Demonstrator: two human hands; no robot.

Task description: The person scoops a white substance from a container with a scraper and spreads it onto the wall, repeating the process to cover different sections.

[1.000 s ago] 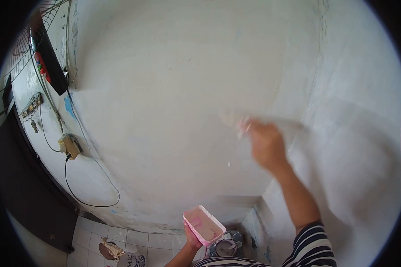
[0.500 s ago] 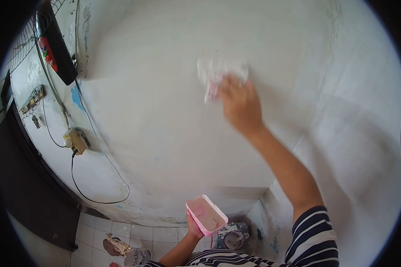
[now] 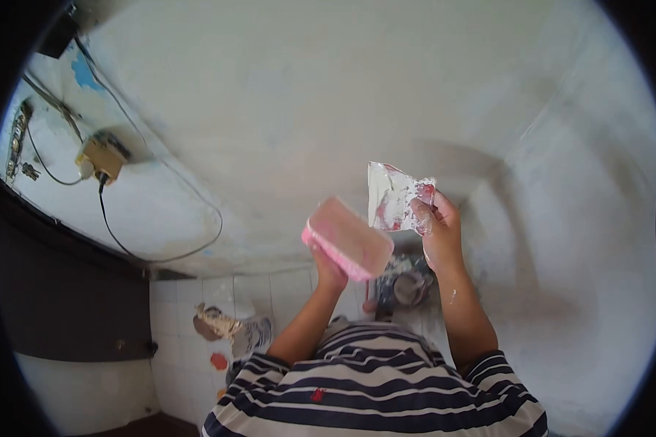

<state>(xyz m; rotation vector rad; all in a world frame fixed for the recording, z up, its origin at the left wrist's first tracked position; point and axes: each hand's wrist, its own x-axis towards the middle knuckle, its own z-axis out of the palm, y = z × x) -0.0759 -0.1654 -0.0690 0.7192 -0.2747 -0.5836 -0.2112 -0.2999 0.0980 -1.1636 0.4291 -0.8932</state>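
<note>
The pink tub (image 3: 348, 237) is blurred and hides part of the left hand (image 3: 331, 269), the right hand (image 3: 443, 231) covers part of the scraper (image 3: 391, 198), the keys (image 3: 30, 171) are too small to make out, print on the bag (image 3: 255, 335) is unreadable, and the bottom edge cuts off the striped shirt (image 3: 386, 386).

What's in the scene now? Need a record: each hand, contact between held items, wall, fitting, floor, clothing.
Left hand: holds pink tub
Right hand: holds scraper, smeared white
Tub-scraper contact: cannot tell; close together in view
Wall: pale, blue patch at upper left
Fitting: yellowish socket box on wall
Floor: light tiles
Clothing: striped shirt
</note>
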